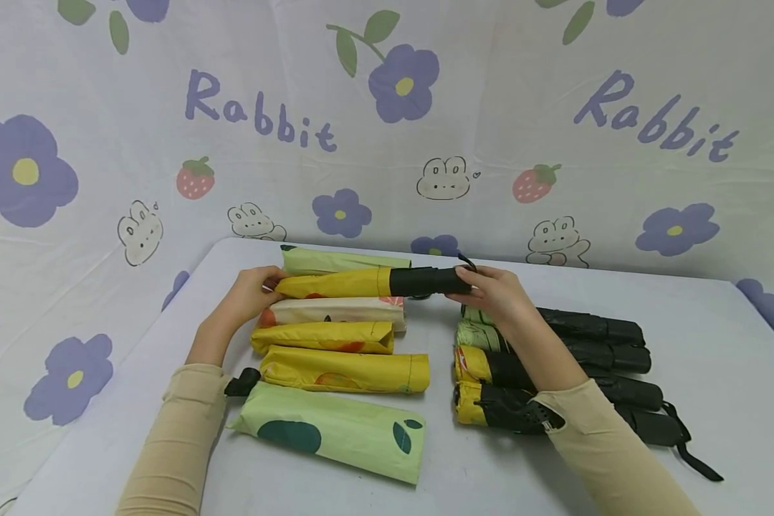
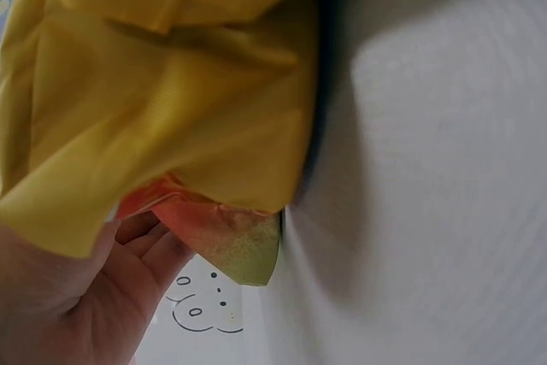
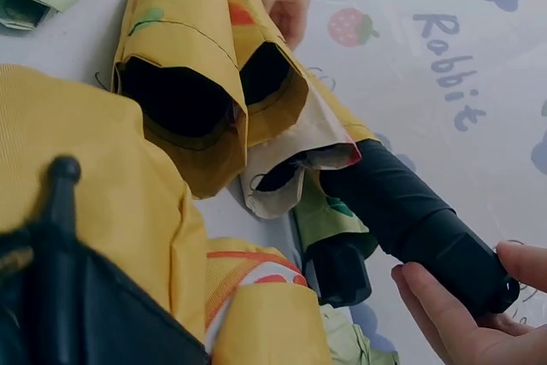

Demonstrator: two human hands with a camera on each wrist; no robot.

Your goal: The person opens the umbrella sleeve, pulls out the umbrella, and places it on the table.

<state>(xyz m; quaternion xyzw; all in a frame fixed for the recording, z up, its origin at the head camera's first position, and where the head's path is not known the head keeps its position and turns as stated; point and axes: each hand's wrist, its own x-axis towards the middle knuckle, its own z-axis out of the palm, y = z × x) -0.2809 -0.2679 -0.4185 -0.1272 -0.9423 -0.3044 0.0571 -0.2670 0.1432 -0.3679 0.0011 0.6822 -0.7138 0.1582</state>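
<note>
A yellow fabric sleeve [image 1: 335, 283] is held level near the table's back, with a black folded umbrella [image 1: 426, 281] sticking out of its right end. My left hand [image 1: 258, 290] pinches the sleeve's far left end between thumb and fingers. At the other end, my right hand [image 1: 497, 292] grips the umbrella's black tip, where a small black strap stands up. The right wrist view shows thumb and fingertips around the umbrella [image 3: 410, 203]. How far it reaches inside the sleeve is hidden.
Behind lies a light green sleeve [image 1: 342, 259]. In front are a cream sleeve [image 1: 335, 311], yellow sleeves [image 1: 345, 369] and a larger green sleeve [image 1: 342, 430]. Several black folded umbrellas [image 1: 593, 326] with green or yellow ends lie under my right forearm. A patterned cloth hangs behind the white table [image 1: 464, 473].
</note>
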